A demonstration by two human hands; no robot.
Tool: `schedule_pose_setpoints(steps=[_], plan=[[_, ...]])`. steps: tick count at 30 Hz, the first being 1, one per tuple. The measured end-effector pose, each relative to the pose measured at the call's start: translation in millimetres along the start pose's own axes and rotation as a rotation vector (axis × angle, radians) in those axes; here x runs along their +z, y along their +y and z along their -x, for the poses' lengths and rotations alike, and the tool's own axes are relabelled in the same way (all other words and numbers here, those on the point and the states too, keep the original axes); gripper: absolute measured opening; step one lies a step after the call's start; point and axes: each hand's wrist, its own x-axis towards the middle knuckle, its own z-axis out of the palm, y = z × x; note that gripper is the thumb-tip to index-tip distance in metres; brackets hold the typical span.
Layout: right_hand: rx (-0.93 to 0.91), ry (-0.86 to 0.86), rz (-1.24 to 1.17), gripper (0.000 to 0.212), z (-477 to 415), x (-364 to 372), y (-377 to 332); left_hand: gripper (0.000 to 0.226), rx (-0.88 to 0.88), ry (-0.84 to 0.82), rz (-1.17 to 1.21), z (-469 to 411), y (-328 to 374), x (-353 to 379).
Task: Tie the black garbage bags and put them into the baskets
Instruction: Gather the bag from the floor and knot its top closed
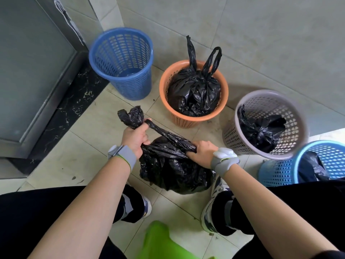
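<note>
L hand [135,136]: you grip one bag handle [130,116], clenched.
R hand [202,153]: grips other handle; cross & pull snug.
Then: blue basket [121,53].

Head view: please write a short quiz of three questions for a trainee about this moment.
1. True or false: the dark blue basket already holds a black bag.
2. Which basket holds the bag with two handles standing up? A) the orange basket B) the grey basket C) the light blue basket
3. Fill in: the left hand and the right hand both grip the ____ on the floor.

Key: 1. False, it holds no bag. 2. A. 3. black garbage bag.
</note>
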Motion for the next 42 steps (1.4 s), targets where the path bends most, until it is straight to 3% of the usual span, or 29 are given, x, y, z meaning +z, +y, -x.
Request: schedule_pose_setpoints(steps=[2, 5, 9, 16, 21, 22, 25, 28, 30, 34, 36, 38, 40, 42], plan=[[0.011, 0.042, -0.091, 0.028, 0, 2, 10, 0.007, -0.07, -0.052, 0.018, -1, -1, -7], [0.047, 0.128, -0.176, 0.03, 0, 7, 26, 0.01, -0.209, -0.179, 0.29, -1, 2, -11], [0.06, 0.1, -0.218, 0.035, 3, 11, 25, 0.025, -0.225, -0.268, 0.417, 3, 2, -15], [-0.087, 0.063, -0.349, 0.024, 8, 7, -3, 0.019, -0.172, -0.387, -0.145, 5, -9, -13], [-0.105, -0.12, 0.005, 0.028, 8, -2, -12, 0.08, -0.171, -0.586, -0.546, 4, -13, -25], [-0.124, -0.137, 0.089, 0.031, 6, -1, -13, 0.083, -0.182, -0.621, -0.578, 4, -13, -26], [-0.172, -0.169, 0.28, 0.035, 5, 0, -18, 0.072, -0.185, -0.678, -0.539, 6, -12, -23], [-0.155, -0.17, 0.297, 0.041, 8, 2, -18, 0.037, -0.166, -0.648, -0.343, 10, -9, -20], [-0.109, -0.188, 0.203, 0.041, 7, 7, -12, 0.037, -0.176, -0.645, -0.244, 11, -6, -18], [-0.02, -0.311, 0.032, 0.068, 9, -1, 3, 0.041, -0.258, -0.682, -0.233, 18, -1, -11], [0.044, -0.381, -0.027, 0.091, 12, -13, 10, 0.045, -0.291, -0.716, -0.227, 21, 1, -10], [0.161, -0.34, -0.319, 0.099, 10, -21, 16, 0.047, -0.326, -0.739, -0.232, 22, 3, -11], [0.229, -0.202, -0.77, 0.091, 0, -22, 18, 0.046, -0.321, -0.766, -0.287, 23, 4, -13], [0.232, -0.113, -1.005, 0.086, -10, -28, 13, 0.042, -0.302, -0.808, -0.342, 24, 5, -11]])
